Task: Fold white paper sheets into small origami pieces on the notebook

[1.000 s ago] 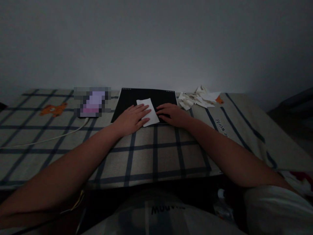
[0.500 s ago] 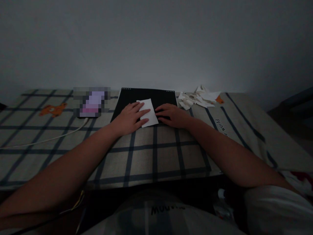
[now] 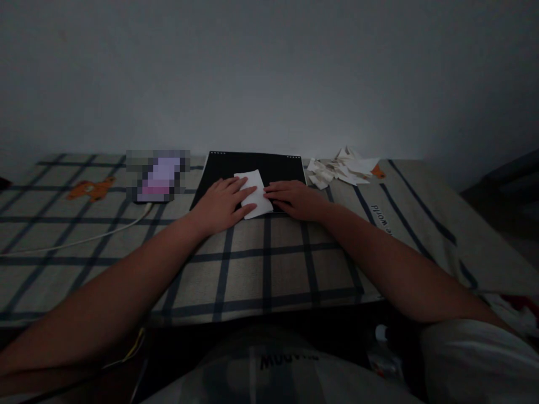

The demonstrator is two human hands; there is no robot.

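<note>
A small white sheet of paper (image 3: 258, 196) lies on a flat black pad (image 3: 252, 161) with rows of small holes along its far edge. My left hand (image 3: 221, 205) rests flat with fingers spread over the left part of the paper, pressing it down. From the other side, my right hand (image 3: 295, 199) lies on the black pad with fingers stretched out. Its fingertips touch the paper's right edge. Neither hand is wrapped around anything.
A checked cloth (image 3: 248, 269) covers the table, which stands against a grey wall. Left of the pad lies a phone (image 3: 160, 178) with a white cable (image 3: 105, 233) attached. Torn white paper scraps (image 3: 343, 168) are heaped to the right.
My right hand's fingers have shifted slightly left and closer together, onto the paper's right edge. My left hand and the paper have stayed almost still.
</note>
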